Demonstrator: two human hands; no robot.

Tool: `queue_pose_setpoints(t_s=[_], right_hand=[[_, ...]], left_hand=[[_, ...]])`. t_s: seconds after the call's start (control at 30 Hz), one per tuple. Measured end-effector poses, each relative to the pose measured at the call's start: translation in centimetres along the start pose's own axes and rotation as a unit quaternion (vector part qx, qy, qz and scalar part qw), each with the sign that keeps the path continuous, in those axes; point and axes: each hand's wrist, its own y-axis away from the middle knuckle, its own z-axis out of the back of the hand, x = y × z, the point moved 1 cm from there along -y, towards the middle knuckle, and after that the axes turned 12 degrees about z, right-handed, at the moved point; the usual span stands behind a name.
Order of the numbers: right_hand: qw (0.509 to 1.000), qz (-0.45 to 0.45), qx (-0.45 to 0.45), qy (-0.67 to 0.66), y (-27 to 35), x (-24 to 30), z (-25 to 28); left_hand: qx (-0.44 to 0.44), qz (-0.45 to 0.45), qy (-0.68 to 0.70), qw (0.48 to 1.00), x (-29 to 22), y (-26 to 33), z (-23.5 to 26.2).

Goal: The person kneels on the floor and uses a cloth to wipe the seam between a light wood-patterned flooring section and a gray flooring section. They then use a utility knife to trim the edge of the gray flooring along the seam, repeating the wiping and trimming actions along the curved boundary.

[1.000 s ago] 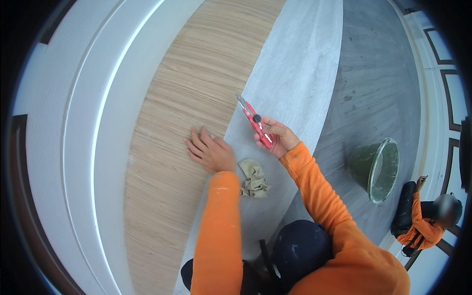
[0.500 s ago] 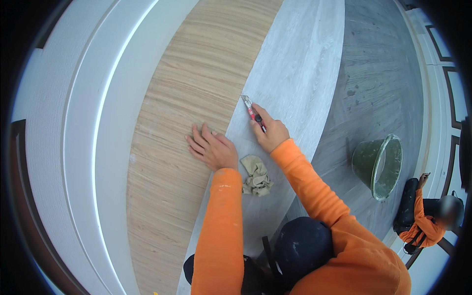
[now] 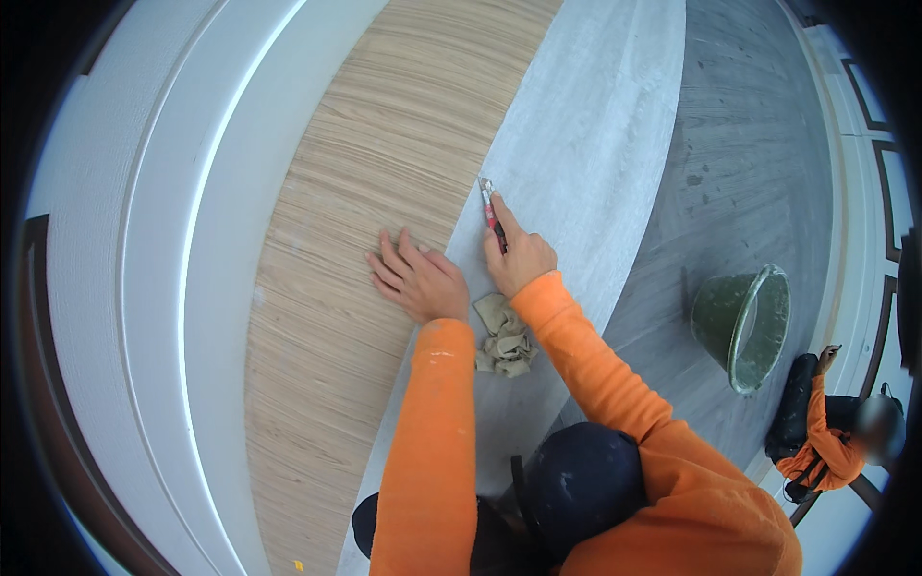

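My right hand (image 3: pixel 523 257) is closed round a red and black utility knife (image 3: pixel 494 219), index finger stretched along it. The knife's metal tip rests at the seam between the tan wood-grain sheet (image 3: pixel 384 154) and the pale grey sheet (image 3: pixel 586 125). Spread flat on the tan sheet, close to its right edge, my left hand (image 3: pixel 420 283) presses with fingers apart. Just below and between my hands lies a crumpled beige cloth (image 3: pixel 503 338) on the grey surface.
A dark green bucket (image 3: pixel 713 322) lies tipped on the dark grey floor (image 3: pixel 735 192) to the right. Farther right sits another person in an orange sleeve (image 3: pixel 828 456). A white ledge (image 3: pixel 206 221) runs along the left. My dark-clad knee (image 3: pixel 583 485) is beneath my right arm.
My right hand has shifted slightly left, turning the knife more upright, with its tip still near the seam. My left hand stays flat in almost the same place.
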Motion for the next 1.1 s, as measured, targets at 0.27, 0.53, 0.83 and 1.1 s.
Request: queue_pose_setpoints(t_s=[0.27,0.53,0.83,1.1], right_hand=[[1.0,-0.002,-0.006,0.011,-0.4,0.1,-0.2],[0.998,0.002,-0.064,-0.027,-0.4,0.1,-0.2],[1.0,0.009,-0.005,0.01,-0.6,-0.2,-0.7],[1.0,0.0,0.003,0.005,-0.9,0.1,-0.2]], left_hand=[[-0.011,0.0,-0.015,1.0,0.2,0.0,-0.3],[0.002,0.003,-0.005,1.0,0.2,0.0,-0.1],[-0.012,0.006,0.014,1.0,-0.1,0.0,-0.1],[-0.012,-0.001,0.01,1.0,-0.1,-0.1,-0.1]])
